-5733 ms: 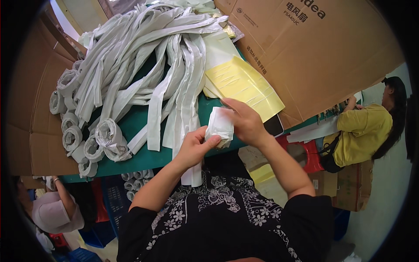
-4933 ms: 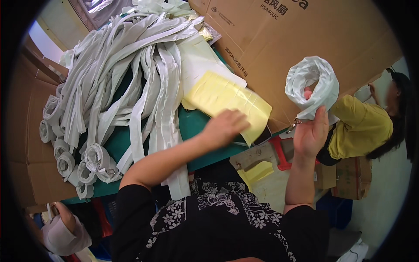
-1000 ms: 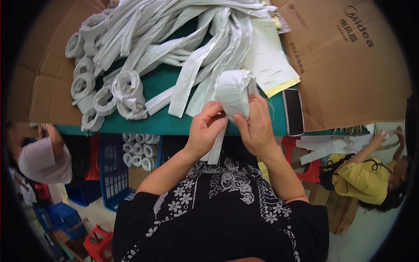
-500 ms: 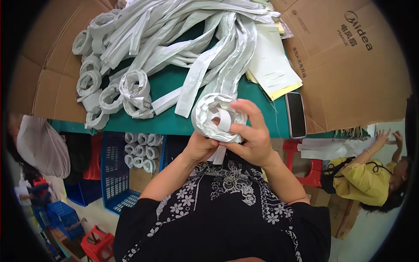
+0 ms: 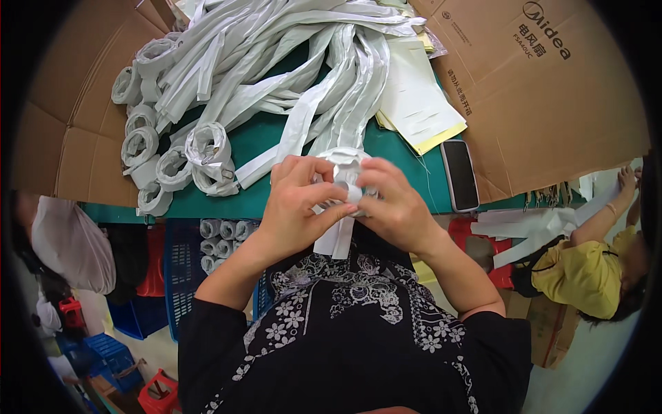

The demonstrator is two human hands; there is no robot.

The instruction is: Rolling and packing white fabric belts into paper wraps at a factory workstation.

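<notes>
Between my two hands, at the near edge of the green table (image 5: pixel 258 141), is a rolled white fabric strip (image 5: pixel 347 159). My left hand (image 5: pixel 300 203) curls round the roll's left side, thumb and fingers at its centre. From the right, my right hand (image 5: pixel 396 207) grips the same roll; its fingertips are a little blurred. A loose white tail (image 5: pixel 334 241) hangs below the roll toward my shirt. My fingers hide much of the roll. Long white strips (image 5: pixel 300 124) run from just behind it to a heap at the back.
Finished white rolls (image 5: pixel 209 152) stand at the table's left, beside a cardboard wall (image 5: pixel 96 131). Papers (image 5: pixel 417 96), a phone (image 5: pixel 460 176) and a cardboard box (image 5: pixel 545 103) lie right. Below left, a blue crate (image 5: pixel 181 276) stands by more rolls. A person in yellow (image 5: pixel 579 269) works at right.
My left hand has come up from beneath the roll to its left front, fingers now at the centre. The roll has tilted, and its tail hangs further out below.
</notes>
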